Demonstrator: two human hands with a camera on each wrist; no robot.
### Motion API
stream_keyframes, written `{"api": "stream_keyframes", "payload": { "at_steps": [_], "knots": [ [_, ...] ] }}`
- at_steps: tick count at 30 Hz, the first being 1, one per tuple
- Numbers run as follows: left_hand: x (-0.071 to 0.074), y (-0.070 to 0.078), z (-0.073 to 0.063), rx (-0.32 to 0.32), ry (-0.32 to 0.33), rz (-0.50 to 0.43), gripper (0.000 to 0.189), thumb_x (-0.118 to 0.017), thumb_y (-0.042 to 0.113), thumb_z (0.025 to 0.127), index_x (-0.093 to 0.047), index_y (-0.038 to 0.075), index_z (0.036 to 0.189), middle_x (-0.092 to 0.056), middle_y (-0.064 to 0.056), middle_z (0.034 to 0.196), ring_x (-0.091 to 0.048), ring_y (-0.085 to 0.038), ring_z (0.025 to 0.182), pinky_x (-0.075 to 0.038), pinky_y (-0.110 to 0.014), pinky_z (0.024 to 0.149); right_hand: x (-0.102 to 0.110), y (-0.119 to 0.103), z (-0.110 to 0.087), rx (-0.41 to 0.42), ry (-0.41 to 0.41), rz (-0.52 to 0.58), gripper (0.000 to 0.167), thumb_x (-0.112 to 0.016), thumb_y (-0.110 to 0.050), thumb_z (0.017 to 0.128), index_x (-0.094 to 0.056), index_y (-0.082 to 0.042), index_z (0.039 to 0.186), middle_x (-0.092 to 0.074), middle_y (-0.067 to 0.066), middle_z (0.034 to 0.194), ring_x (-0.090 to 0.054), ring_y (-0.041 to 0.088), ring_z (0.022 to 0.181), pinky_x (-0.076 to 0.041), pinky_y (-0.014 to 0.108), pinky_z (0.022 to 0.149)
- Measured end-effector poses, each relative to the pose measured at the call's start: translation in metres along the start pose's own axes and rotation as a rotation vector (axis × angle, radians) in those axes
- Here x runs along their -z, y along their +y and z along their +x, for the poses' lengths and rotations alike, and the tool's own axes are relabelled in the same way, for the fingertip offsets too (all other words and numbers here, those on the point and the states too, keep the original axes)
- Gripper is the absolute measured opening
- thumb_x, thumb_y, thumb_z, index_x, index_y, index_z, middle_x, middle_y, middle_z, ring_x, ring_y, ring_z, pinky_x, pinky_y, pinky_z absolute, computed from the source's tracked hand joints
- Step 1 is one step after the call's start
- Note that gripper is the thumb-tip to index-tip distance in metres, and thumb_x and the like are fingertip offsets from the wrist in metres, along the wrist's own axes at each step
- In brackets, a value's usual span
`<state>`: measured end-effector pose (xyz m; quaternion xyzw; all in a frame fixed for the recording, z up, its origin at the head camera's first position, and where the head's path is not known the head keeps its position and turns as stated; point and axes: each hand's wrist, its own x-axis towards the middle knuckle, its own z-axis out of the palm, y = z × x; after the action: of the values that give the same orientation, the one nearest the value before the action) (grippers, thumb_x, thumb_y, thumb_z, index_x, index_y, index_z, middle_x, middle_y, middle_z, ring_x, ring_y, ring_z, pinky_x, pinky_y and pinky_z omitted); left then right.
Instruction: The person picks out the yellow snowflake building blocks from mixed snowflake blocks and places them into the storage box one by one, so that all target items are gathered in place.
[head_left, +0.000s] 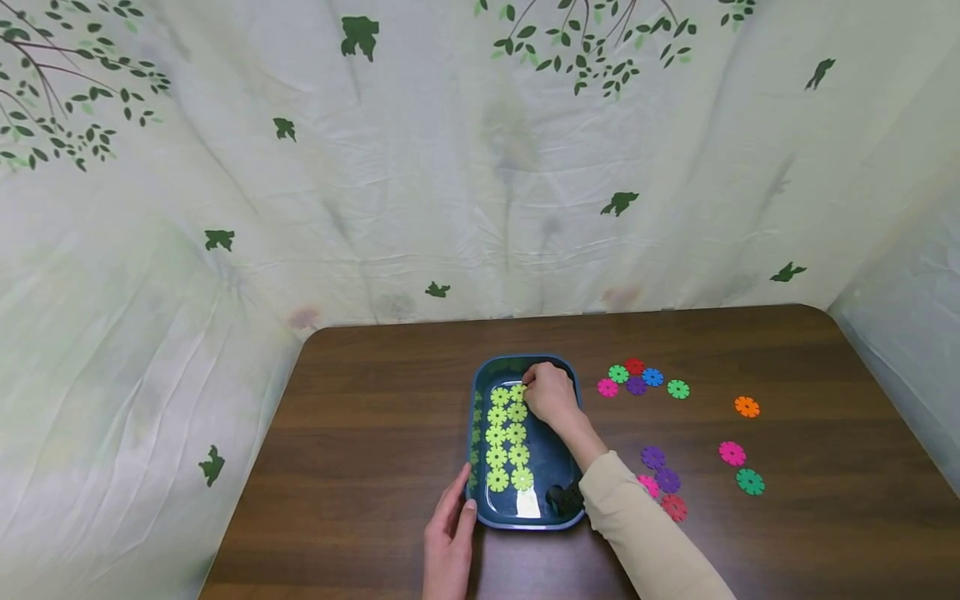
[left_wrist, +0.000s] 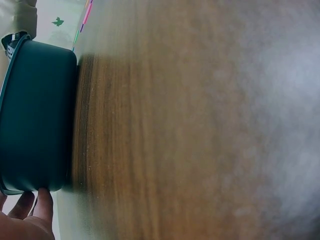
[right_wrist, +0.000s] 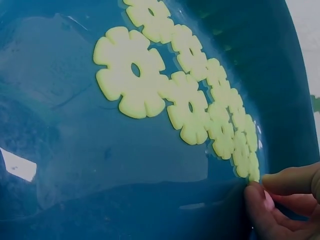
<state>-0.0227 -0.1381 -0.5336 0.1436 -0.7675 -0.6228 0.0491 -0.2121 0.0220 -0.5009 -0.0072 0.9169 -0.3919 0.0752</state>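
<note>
A blue tray [head_left: 549, 450] lies lengthwise on the table, with two columns of yellow-green flower-shaped discs [head_left: 496, 435] flat on its left half. Inside its far part, my right hand [head_left: 551, 396] pinches a yellow-green disc [right_wrist: 254, 170] between thumb and forefinger, at the far end of the right column. Part of that disc is hidden by the fingertips. My left hand [head_left: 448, 537] touches the outside of the tray at its near left corner, fingers extended along the wall. In the left wrist view, its fingertips [left_wrist: 44, 199] rest against the dark teal side below the rim.
Right of the tray, loose discs in pink, purple, green, blue and red lie in a far group [head_left: 636, 385] and a nearer group [head_left: 667, 481], partly behind my sleeve. Farther right are an orange disc [head_left: 747, 407], a pink disc [head_left: 732, 453] and a green disc [head_left: 750, 482].
</note>
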Motion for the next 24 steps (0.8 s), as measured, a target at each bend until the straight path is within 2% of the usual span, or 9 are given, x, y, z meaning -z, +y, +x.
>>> {"api": "stream_keyframes", "payload": {
  "at_steps": [3, 9, 13, 16, 20, 24],
  "knots": [
    [0.0, 0.0, 0.0, -0.013, -0.002, 0.008, 0.045, -0.056, 0.003, 0.097, -0.058, 0.022, 0.138, -0.053, 0.004, 0.141, -0.043, -0.016, 0.134, -0.033, -0.015, 0.105, 0.002, 0.0, -0.001, -0.001, -0.01, 0.017, 0.018, -0.062, -0.004, 0.091, -0.072, -0.003, 0.106, -0.068, 0.008, 0.096, -0.061, 0.024, 0.084, -0.054, 0.04, 0.077],
    [0.001, 0.001, -0.001, -0.027, -0.005, -0.002, 0.043, -0.056, 0.005, 0.098, -0.058, 0.021, 0.139, -0.053, 0.001, 0.142, -0.042, -0.019, 0.135, -0.032, -0.029, 0.11, 0.008, -0.003, -0.004, 0.041, -0.019, 0.033, 0.018, -0.063, -0.005, 0.092, -0.071, -0.002, 0.107, -0.066, 0.007, 0.093, -0.058, 0.021, 0.078, -0.052, 0.036, 0.071],
    [0.0, 0.002, -0.001, -0.017, -0.009, -0.022, 0.043, -0.056, 0.006, 0.099, -0.058, 0.021, 0.139, -0.052, 0.0, 0.143, -0.041, -0.019, 0.136, -0.032, -0.02, 0.108, 0.013, -0.007, -0.007, 0.071, -0.029, 0.045, 0.018, -0.064, -0.007, 0.092, -0.07, 0.0, 0.108, -0.065, 0.007, 0.09, -0.057, 0.02, 0.075, -0.051, 0.034, 0.068],
    [0.0, 0.002, -0.001, -0.001, -0.006, -0.016, 0.044, -0.056, 0.005, 0.098, -0.058, 0.02, 0.139, -0.052, 0.001, 0.143, -0.041, -0.019, 0.136, -0.033, -0.022, 0.108, 0.017, -0.01, -0.01, 0.09, -0.034, 0.061, 0.02, -0.067, -0.01, 0.092, -0.07, 0.0, 0.109, -0.065, 0.006, 0.089, -0.058, 0.019, 0.075, -0.052, 0.034, 0.068],
    [-0.001, 0.001, 0.0, 0.023, -0.004, 0.005, 0.045, -0.055, 0.005, 0.098, -0.058, 0.022, 0.139, -0.052, 0.003, 0.142, -0.042, -0.019, 0.136, -0.033, -0.036, 0.111, 0.023, -0.015, -0.015, 0.097, -0.037, 0.079, 0.023, -0.069, -0.016, 0.093, -0.07, -0.001, 0.11, -0.065, 0.005, 0.088, -0.059, 0.019, 0.076, -0.054, 0.035, 0.069],
    [0.0, 0.001, 0.0, 0.008, -0.004, 0.006, 0.045, -0.055, 0.004, 0.098, -0.058, 0.021, 0.139, -0.053, 0.003, 0.142, -0.042, -0.018, 0.135, -0.034, -0.027, 0.109, 0.028, -0.018, -0.021, 0.096, -0.037, 0.079, 0.025, -0.068, -0.019, 0.094, -0.069, -0.003, 0.112, -0.066, 0.005, 0.093, -0.058, 0.02, 0.079, -0.054, 0.035, 0.071]
  ]
}}
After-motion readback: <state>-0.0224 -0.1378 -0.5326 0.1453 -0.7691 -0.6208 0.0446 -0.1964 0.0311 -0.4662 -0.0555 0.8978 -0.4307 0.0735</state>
